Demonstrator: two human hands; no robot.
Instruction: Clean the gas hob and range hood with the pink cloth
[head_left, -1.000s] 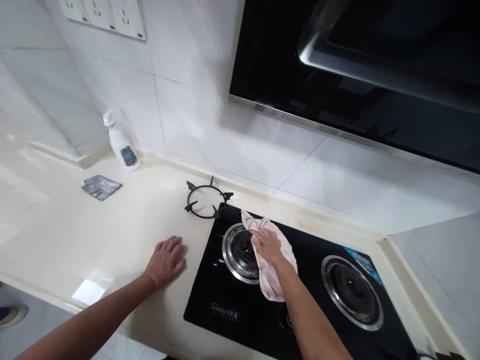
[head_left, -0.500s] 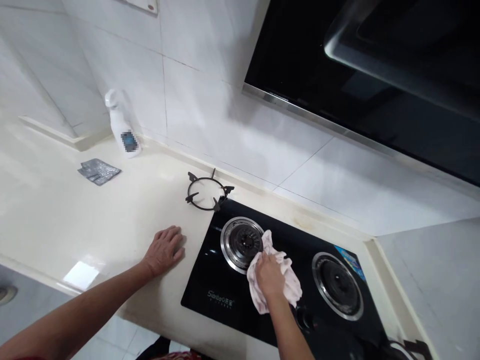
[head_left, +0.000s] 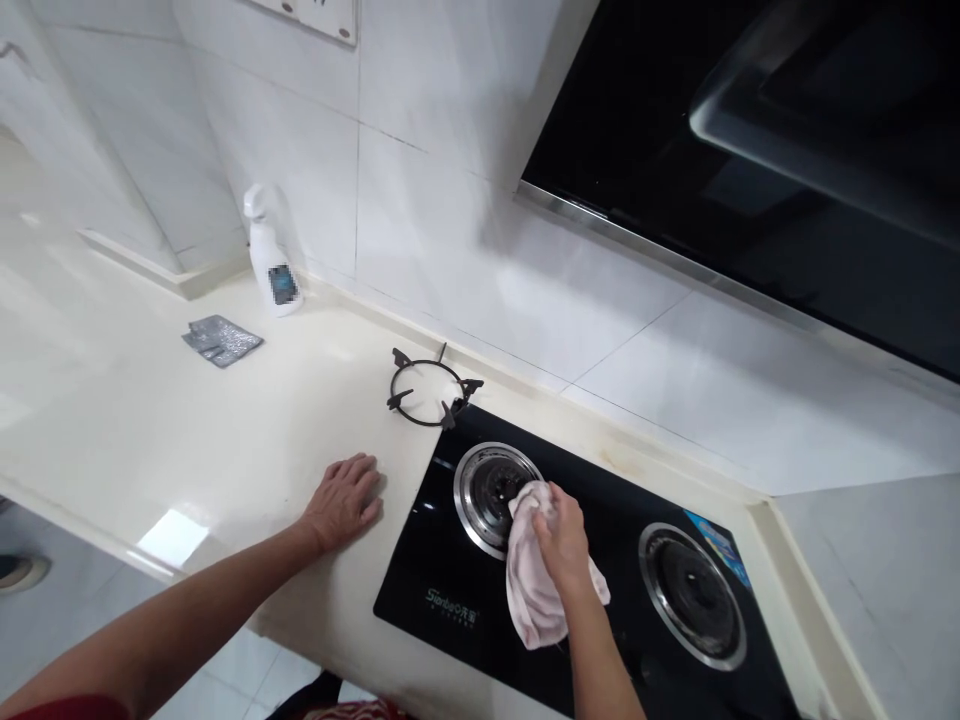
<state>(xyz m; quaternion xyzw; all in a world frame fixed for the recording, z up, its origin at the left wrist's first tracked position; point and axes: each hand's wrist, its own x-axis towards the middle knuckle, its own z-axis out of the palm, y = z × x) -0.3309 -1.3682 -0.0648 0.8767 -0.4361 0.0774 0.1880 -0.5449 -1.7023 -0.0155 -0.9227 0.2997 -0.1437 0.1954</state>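
My right hand (head_left: 562,538) grips a pale pink cloth (head_left: 531,590) and presses it on the black glass gas hob (head_left: 442,580), at the right edge of the left burner (head_left: 487,490). The cloth hangs down toward the hob's front. My left hand (head_left: 345,500) lies flat, fingers apart, on the cream counter (head_left: 187,430) just left of the hob. The right burner (head_left: 690,592) is bare. A black pan support ring (head_left: 431,388) lies off the hob on the counter behind the left burner.
A white spray bottle (head_left: 271,262) stands by the tiled wall at the back left. A grey foil packet (head_left: 222,339) lies on the counter near it. A black range hood (head_left: 750,150) overhangs the hob. The counter's front edge runs below my left arm.
My right hand drew the cloth off the left burner toward the hob's front, then back up to the burner's right edge. The left hand stayed put; the view shifted.
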